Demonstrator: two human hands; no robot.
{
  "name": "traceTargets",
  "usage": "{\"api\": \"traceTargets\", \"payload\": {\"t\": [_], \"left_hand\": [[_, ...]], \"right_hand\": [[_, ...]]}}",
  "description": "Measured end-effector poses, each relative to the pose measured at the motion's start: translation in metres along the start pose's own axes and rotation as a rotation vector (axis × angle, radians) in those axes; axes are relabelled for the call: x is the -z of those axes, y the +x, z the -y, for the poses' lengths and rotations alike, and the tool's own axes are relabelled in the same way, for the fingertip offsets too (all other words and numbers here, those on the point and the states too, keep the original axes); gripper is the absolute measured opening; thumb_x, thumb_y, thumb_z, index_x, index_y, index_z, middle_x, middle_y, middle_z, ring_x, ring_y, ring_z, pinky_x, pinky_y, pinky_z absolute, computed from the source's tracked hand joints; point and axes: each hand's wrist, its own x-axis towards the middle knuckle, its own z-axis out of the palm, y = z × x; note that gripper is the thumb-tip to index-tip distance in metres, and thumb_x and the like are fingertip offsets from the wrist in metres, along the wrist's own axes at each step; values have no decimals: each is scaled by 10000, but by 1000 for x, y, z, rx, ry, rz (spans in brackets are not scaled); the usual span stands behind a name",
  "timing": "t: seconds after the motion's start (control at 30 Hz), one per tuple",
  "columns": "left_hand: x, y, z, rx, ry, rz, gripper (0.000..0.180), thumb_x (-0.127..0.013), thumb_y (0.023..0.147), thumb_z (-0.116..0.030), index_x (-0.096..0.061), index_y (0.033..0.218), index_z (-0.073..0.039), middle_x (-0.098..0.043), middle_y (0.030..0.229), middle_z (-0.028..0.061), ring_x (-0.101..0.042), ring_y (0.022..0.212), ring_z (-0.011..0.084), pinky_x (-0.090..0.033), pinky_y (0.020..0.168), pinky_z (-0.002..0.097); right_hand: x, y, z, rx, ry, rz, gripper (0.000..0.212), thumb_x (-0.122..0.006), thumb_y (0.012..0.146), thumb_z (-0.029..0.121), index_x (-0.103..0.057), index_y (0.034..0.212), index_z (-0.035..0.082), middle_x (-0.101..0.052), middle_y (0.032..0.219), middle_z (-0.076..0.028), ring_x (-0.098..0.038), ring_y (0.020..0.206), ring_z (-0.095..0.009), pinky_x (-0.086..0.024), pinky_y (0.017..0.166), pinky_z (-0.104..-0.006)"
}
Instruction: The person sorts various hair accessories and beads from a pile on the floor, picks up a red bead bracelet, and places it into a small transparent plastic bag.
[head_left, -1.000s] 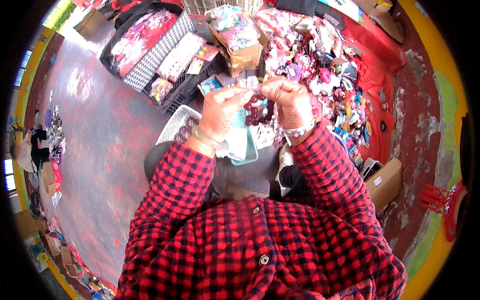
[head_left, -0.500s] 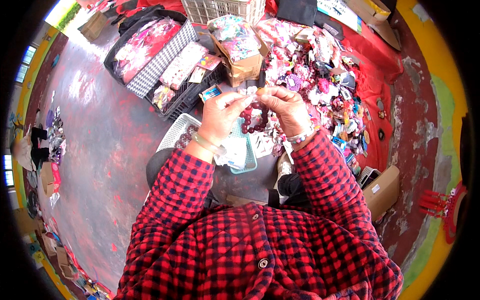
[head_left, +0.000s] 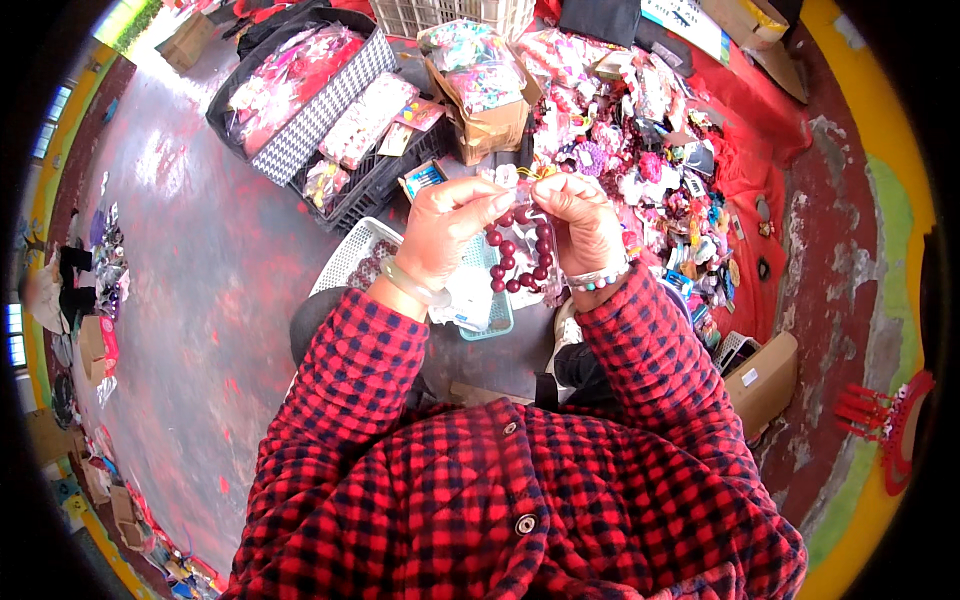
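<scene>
My left hand (head_left: 440, 235) and right hand (head_left: 587, 228) now pinch further apart, and the string of round, glossy dark-red beads (head_left: 507, 248) hangs in a wider loop.

Floor (head_left: 195, 340): grey, red-blotched. Landmark: open cardboard box (head_left: 493, 133), standing on it. Just left of box: black crate (head_left: 378, 192). Farther left: checked bin (head_left: 325, 112). Beyond box: pale crate (head_left: 455, 18), base hidden. Right of box: red cloth (head_left: 765, 165), spread out, with heaped small accessories (head_left: 650, 167).
</scene>
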Motion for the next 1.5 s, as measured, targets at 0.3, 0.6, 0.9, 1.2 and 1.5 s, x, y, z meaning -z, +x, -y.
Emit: {"api": "traceTargets", "payload": {"t": [0.3,0.6,0.9,1.2,1.5], "left_hand": [[7,6,11,-49,323,94,130,-604,826,-115,-615,826,14,-559,676,-35,-476,625,31,-385,556,202],[13,10,22,131,55,-333,71,-568,841,-69,-611,812,-19,-605,724,24,-544,608,64,-441,556,204],[18,19,29,28,-440,-487,150,-418,930,-145,-457,955,-2,-575,852,125,-609,706,219,-516,655,373],[6,14,17,31,-577,-273,152,-473,898,-96,-490,1026,-16,-581,977,126,-586,815,217,-482,732,358],[9,16,6,-23,-259,-233,174,-475,856,1,-517,1025,10,-609,951,113,-614,842,189,-489,760,283]], "right_hand": [[7,2,2,117,-665,78,76,-584,837,95,-577,800,29,-551,679,37,-461,605,-27,-376,550,-175],[22,21,-2,99,-646,-64,341,-596,846,223,-564,1095,-7,-629,914,-73,-572,816,-113,-447,733,-242],[-19,-1,-16,864,-1734,214,494,-743,595,132,-567,1051,55,-551,1020,-103,-519,960,-291,-410,832,-381],[-12,3,-14,931,-1813,108,353,-654,636,41,-574,980,53,-552,995,-87,-520,932,-272,-381,771,-377],[-19,0,-8,859,-1747,215,316,-691,624,55,-578,918,81,-565,910,-77,-533,884,-255,-395,761,-358]]}}
